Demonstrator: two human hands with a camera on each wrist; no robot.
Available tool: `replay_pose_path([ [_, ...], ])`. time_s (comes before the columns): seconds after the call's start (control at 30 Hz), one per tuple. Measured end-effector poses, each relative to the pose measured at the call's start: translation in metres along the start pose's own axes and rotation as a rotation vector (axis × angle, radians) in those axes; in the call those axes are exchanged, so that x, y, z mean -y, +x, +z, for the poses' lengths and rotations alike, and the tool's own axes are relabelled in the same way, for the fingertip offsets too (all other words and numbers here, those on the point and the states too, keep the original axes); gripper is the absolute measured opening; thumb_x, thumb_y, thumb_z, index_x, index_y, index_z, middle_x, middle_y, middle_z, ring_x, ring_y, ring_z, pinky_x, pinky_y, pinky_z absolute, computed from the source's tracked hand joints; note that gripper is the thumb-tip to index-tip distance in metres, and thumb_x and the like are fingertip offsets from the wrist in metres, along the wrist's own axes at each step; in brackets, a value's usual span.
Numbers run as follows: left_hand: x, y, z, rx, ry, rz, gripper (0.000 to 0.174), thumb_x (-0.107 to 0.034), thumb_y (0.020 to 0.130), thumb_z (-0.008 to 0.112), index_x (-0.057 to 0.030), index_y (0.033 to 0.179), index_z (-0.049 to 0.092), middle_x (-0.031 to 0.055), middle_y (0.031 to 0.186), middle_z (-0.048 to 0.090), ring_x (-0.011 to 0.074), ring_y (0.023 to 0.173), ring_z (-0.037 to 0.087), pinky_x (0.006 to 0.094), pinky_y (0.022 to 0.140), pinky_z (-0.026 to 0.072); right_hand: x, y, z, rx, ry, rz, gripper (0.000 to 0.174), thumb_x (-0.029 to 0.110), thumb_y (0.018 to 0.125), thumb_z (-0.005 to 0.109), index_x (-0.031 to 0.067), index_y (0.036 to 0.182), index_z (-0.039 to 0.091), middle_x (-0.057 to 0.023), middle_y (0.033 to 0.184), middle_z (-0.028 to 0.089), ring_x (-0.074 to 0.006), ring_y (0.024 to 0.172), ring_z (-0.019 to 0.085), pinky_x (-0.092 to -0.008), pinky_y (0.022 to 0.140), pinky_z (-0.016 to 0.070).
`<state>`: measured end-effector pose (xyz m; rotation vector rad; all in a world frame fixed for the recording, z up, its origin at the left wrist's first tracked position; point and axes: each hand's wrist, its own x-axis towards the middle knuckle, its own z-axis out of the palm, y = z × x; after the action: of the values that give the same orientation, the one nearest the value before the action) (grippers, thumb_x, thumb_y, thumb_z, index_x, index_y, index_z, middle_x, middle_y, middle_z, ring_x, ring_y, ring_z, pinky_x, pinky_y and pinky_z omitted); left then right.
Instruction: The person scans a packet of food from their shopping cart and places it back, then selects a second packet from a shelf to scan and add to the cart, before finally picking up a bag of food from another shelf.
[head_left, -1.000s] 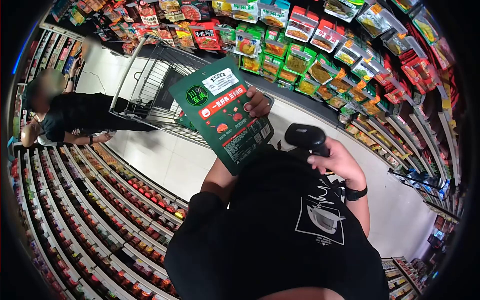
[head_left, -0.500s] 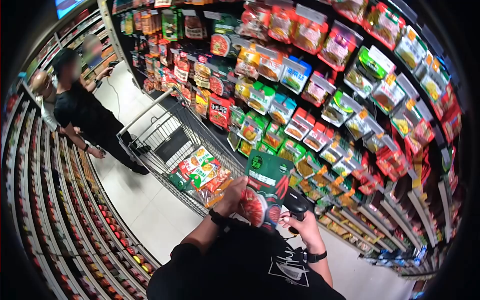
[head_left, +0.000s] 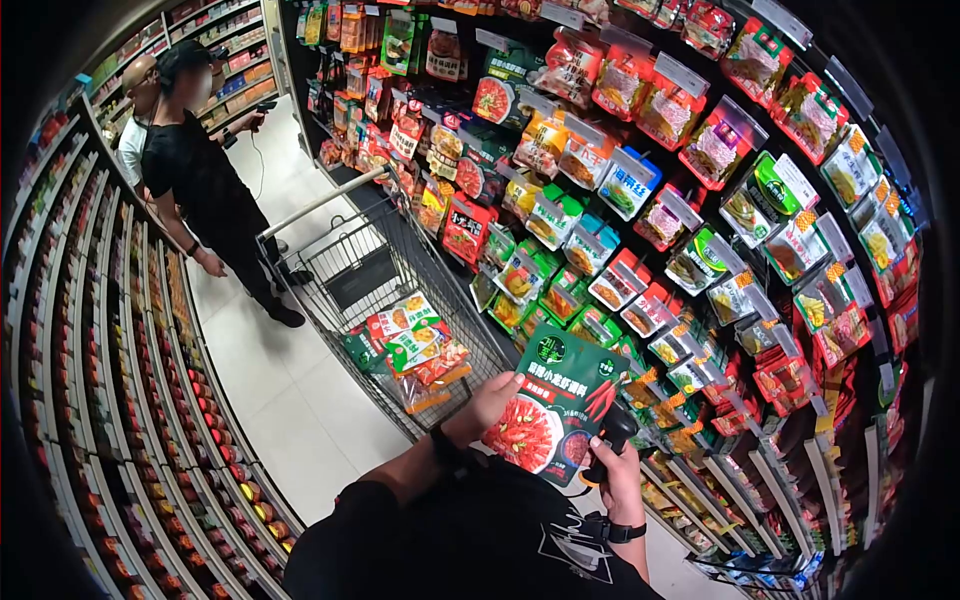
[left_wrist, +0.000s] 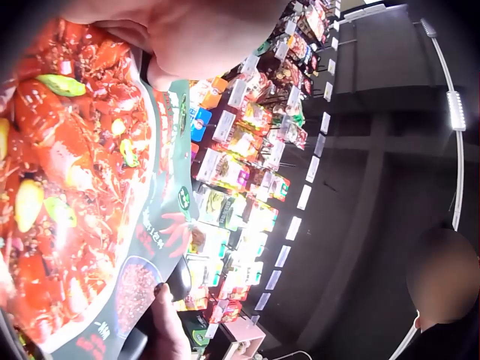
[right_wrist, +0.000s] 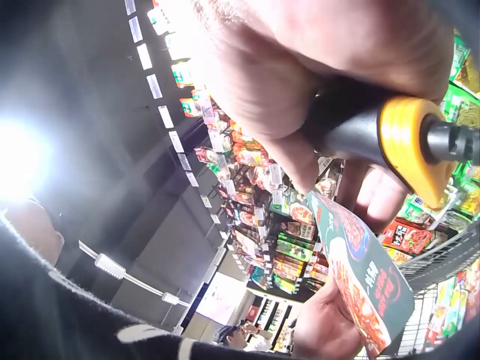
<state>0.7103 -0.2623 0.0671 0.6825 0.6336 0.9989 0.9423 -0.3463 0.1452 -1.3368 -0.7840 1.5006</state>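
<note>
A dark green pouch with red crayfish on its front is held up before the chest in the head view. My left hand grips its left edge, thumb on the front. My right hand is wrapped round a black handheld scanner, with the thumb at the pouch's lower right edge. In the right wrist view the scanner's handle ends in a yellow ring. The left wrist view shows the pouch close up, with the left hand over its top.
A shopping cart with several packets stands ahead. Hanging packets cover the rack on the right; shelves of jars line the left. Two people stand at the far left, beyond the cart.
The pouch has been turned from its printed back to its crayfish front and lowered. The right hand with the scanner has come up against its right edge. The head view has tilted toward the racks.
</note>
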Motion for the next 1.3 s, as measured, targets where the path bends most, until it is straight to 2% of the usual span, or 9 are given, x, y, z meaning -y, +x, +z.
replay_pose_path([
  [0.07, -0.007, -0.001, 0.003, -0.014, -0.042, -0.025, 0.029, -0.023, 0.098, 0.038, -0.0009, 0.107, 0.055, 0.0029, 0.094, 0.062, 0.0081, 0.082, 0.059, 0.0230, 0.075, 0.0468, 0.001, 0.000, 0.001, -0.016, 0.028, 0.003, 0.025, 0.004, 0.083, 0.060, 0.0005, 0.107, 0.053, -0.0019, 0.085, 0.060, -0.0094, 0.069, 0.059, -0.0229, 0.063, 0.0488],
  [0.1, -0.019, -0.007, 0.008, -0.032, 0.266, 0.198, 0.028, -0.023, 0.097, 0.039, -0.0011, 0.106, 0.055, 0.0030, 0.094, 0.062, 0.0081, 0.082, 0.059, 0.0234, 0.075, 0.0469, 0.001, 0.004, 0.002, -0.048, 0.000, -0.022, 0.026, 0.004, 0.083, 0.059, 0.0003, 0.108, 0.053, -0.0013, 0.085, 0.059, -0.0086, 0.070, 0.058, -0.0229, 0.063, 0.0484],
  [0.17, -0.028, -0.019, 0.016, -0.004, 0.545, 0.327, 0.028, -0.023, 0.097, 0.039, -0.0013, 0.106, 0.055, 0.0032, 0.094, 0.062, 0.0082, 0.082, 0.059, 0.0237, 0.075, 0.0470, 0.005, 0.001, 0.007, -0.120, -0.003, -0.051, 0.028, 0.003, 0.083, 0.059, 0.0001, 0.110, 0.052, -0.0001, 0.085, 0.059, -0.0074, 0.071, 0.057, -0.0226, 0.064, 0.0476],
  [0.27, -0.030, -0.013, 0.017, 0.018, 0.184, 0.122, 0.024, -0.019, 0.096, 0.039, -0.0018, 0.101, 0.055, 0.0038, 0.090, 0.061, 0.0072, 0.080, 0.058, 0.0236, 0.071, 0.0477, 0.000, 0.011, -0.005, -0.164, -0.042, -0.074, 0.031, 0.004, 0.083, 0.060, 0.0000, 0.113, 0.052, 0.0002, 0.084, 0.058, -0.0067, 0.069, 0.056, -0.0224, 0.061, 0.0469],
  [0.37, -0.023, -0.007, 0.020, -0.069, 0.098, 0.088, 0.026, -0.021, 0.096, 0.039, -0.0013, 0.098, 0.056, 0.0054, 0.088, 0.061, 0.0102, 0.079, 0.059, 0.0251, 0.070, 0.0476, 0.007, 0.007, 0.007, -0.192, 0.030, -0.065, 0.021, 0.006, 0.084, 0.058, 0.0006, 0.104, 0.055, 0.0002, 0.073, 0.056, -0.0075, 0.060, 0.052, -0.0226, 0.056, 0.0418],
  [0.57, -0.033, -0.012, 0.024, -0.105, 0.399, 0.107, 0.026, -0.021, 0.096, 0.040, -0.0010, 0.096, 0.056, 0.0003, 0.087, 0.059, 0.0056, 0.080, 0.049, 0.0225, 0.073, 0.0413, 0.009, 0.001, 0.014, -0.232, 0.068, -0.025, 0.020, 0.005, 0.084, 0.058, 0.0004, 0.103, 0.055, -0.0011, 0.077, 0.057, -0.0085, 0.061, 0.053, -0.0233, 0.058, 0.0440],
  [0.7, -0.016, -0.004, 0.012, -0.087, 0.304, 0.069, 0.026, -0.021, 0.096, 0.040, -0.0015, 0.096, 0.057, 0.0002, 0.088, 0.059, 0.0055, 0.080, 0.050, 0.0230, 0.073, 0.0417, 0.006, 0.000, 0.008, -0.239, 0.085, -0.028, 0.020, 0.005, 0.084, 0.059, 0.0004, 0.103, 0.055, -0.0015, 0.077, 0.057, -0.0086, 0.061, 0.053, -0.0235, 0.057, 0.0442],
  [0.77, -0.015, -0.002, 0.012, -0.067, 0.232, 0.041, 0.026, -0.022, 0.096, 0.041, -0.0014, 0.097, 0.057, 0.0005, 0.089, 0.059, 0.0058, 0.081, 0.051, 0.0227, 0.074, 0.0420, 0.000, 0.001, 0.001, -0.190, 0.102, -0.034, 0.029, 0.005, 0.085, 0.058, -0.0014, 0.112, 0.051, -0.0041, 0.083, 0.059, -0.0104, 0.068, 0.059, -0.0249, 0.061, 0.0510],
  [1.3, -0.015, 0.002, 0.020, -0.080, 0.199, -0.033, 0.028, -0.022, 0.095, 0.042, -0.0005, 0.103, 0.058, 0.0025, 0.092, 0.061, 0.0075, 0.083, 0.053, 0.0229, 0.076, 0.0430, -0.001, -0.002, -0.002, -0.230, 0.111, -0.022, 0.028, 0.005, 0.085, 0.059, -0.0005, 0.111, 0.053, -0.0031, 0.082, 0.059, -0.0097, 0.066, 0.059, -0.0238, 0.060, 0.0505],
])
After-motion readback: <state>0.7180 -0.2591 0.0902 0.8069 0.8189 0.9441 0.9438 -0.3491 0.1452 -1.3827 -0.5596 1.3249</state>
